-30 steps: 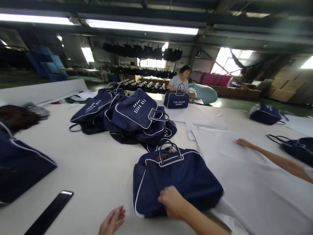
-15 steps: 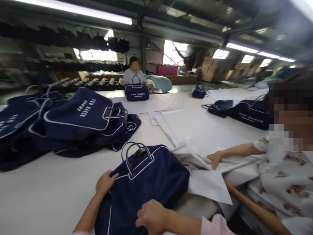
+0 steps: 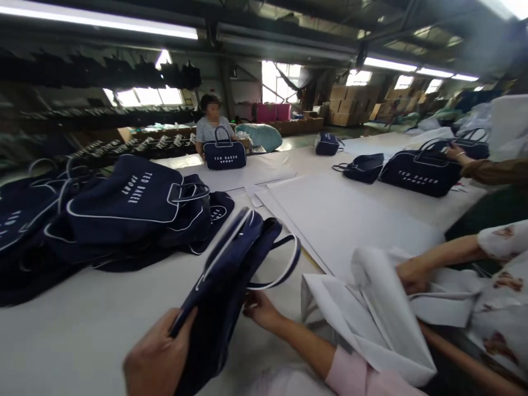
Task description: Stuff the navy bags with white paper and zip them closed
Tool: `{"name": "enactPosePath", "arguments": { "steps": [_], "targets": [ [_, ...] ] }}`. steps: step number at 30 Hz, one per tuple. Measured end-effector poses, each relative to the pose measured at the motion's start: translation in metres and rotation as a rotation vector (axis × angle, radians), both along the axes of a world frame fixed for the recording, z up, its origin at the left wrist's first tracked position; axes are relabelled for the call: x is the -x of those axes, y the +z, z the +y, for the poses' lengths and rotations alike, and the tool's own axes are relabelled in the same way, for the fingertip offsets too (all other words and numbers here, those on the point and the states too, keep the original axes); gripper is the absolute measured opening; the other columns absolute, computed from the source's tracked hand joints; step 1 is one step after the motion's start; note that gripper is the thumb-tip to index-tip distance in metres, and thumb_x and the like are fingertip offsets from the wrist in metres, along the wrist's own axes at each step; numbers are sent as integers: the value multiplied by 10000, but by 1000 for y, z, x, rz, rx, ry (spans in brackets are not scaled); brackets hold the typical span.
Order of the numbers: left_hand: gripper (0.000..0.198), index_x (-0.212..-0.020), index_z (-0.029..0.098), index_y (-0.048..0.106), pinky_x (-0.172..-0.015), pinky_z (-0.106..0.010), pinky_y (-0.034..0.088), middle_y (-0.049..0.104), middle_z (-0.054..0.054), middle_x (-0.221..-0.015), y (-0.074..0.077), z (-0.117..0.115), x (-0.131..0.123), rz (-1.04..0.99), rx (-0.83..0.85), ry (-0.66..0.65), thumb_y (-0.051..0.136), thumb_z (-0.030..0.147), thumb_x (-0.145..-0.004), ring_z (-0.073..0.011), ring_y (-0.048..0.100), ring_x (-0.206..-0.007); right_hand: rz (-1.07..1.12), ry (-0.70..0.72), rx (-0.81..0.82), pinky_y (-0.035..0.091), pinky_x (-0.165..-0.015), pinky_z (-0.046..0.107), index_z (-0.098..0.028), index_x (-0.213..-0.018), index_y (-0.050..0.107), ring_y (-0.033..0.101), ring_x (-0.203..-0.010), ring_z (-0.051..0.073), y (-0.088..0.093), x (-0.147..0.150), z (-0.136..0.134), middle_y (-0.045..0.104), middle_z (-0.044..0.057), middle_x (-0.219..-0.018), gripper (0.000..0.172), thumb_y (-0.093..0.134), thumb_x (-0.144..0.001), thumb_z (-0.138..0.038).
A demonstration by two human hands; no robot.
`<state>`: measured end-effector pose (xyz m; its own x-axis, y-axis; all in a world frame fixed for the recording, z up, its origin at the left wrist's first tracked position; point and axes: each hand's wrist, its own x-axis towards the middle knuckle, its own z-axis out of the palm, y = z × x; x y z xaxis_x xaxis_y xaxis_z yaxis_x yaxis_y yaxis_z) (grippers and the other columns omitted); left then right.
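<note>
A navy handbag (image 3: 223, 297) with white piping is tilted up on edge in front of me, its narrow side towards me. My left hand (image 3: 160, 344) is closed on its near left edge, thumb on one face. My right hand (image 3: 262, 311) is low on the bag's other side, fingers curled against it just under a looped handle (image 3: 284, 267); its fingertips are partly hidden. The bag's printed face is out of sight. Beside my right forearm, a co-worker's hand (image 3: 414, 274) holds crumpled white sheet material (image 3: 363, 308).
Several navy bags lie piled (image 3: 119, 198) on the left of the white table (image 3: 82, 330). A flat white sheet (image 3: 325, 209) covers its middle. Across it, a person stands behind an upright bag (image 3: 225, 155). More bags (image 3: 418, 173) are at the right, where another person's hand (image 3: 456, 153) reaches.
The handbag has been turned from lying face-up to standing tilted on edge. My right hand moved from its front to its far right side. The co-worker's white material has been lifted and folded.
</note>
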<state>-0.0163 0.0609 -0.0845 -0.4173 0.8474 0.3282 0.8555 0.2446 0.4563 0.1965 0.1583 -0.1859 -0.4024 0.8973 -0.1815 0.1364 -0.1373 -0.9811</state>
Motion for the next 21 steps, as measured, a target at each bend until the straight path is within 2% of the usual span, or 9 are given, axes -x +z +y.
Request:
{"name": "enactPosePath", "arguments": {
  "steps": [2, 5, 8, 10, 12, 14, 16, 18, 21],
  "targets": [
    [305, -740, 246, 597, -564, -283, 315, 607, -15, -632, -5, -2, -33, 116, -4, -49, 474, 475, -899, -185, 525, -555, 282, -96, 269, 490, -800, 355, -205, -1046, 600, 568, -824, 187, 13, -2, 6, 622, 23, -892, 416, 584, -631, -221],
    [298, -742, 226, 579, -592, -291, 322, 625, -31, -674, -12, -4, -59, 229, -72, -125, 451, 404, -944, -193, 573, -616, 493, -120, 422, 494, -826, 350, -223, -974, 599, 552, -837, 164, 24, -9, 7, 613, -12, -878, 379, 618, -596, -195],
    [310, -735, 217, 583, -604, -293, 323, 627, -35, -681, -8, -5, -56, 234, -118, -134, 463, 405, -951, -192, 569, -623, 607, -89, 529, 504, -803, 352, -237, -937, 585, 541, -865, 166, 27, -14, 3, 591, -27, -851, 337, 629, -607, -188],
    [318, -729, 213, 597, -604, -287, 328, 621, -30, -673, 0, -3, -47, 170, -141, -119, 476, 416, -943, -182, 557, -611, 675, -44, 586, 512, -803, 372, -228, -970, 595, 552, -910, 181, 32, -15, 2, 601, 1, -930, 299, 663, -691, -313],
    [318, -732, 210, 618, -600, -276, 337, 592, -10, -640, 8, -1, -40, 75, -163, -111, 499, 431, -927, -162, 531, -579, 640, -81, 597, 521, -790, 377, -204, -1009, 608, 565, -915, 190, 41, -13, 7, 606, 44, -1001, 400, 658, -757, -511],
    [333, -710, 201, 621, -590, -266, 340, 539, 10, -595, 15, 2, -37, 0, -177, -110, 515, 441, -916, -139, 489, -540, 484, -217, 528, 529, -747, 350, -194, -1037, 609, 575, -836, 171, 52, -8, 19, 617, 54, -983, 493, 670, -745, -586],
    [354, -678, 192, 609, -580, -261, 336, 491, 21, -569, 18, 6, -34, -45, -185, -102, 527, 447, -910, -127, 455, -526, 328, -342, 416, 524, -673, 313, -199, -1050, 597, 566, -707, 142, 64, -3, 34, 631, 22, -881, 448, 727, -702, -449],
    [354, -673, 186, 608, -589, -257, 339, 486, 21, -580, 20, 10, -28, -75, -197, -64, 547, 449, -902, -125, 460, -549, 268, -385, 359, 506, -602, 284, -192, -1006, 589, 547, -617, 129, 71, -3, 43, 619, -14, -758, 387, 690, -643, -278],
    [339, -710, 180, 621, -618, -265, 345, 504, 8, -620, 17, 18, -3, -60, -240, 97, 560, 460, -892, -143, 495, -614, 247, -385, 371, 451, -513, 233, -178, -875, 582, 527, -577, 122, 71, -13, 32, 582, -37, -654, 311, 592, -564, -185]
  ]
}}
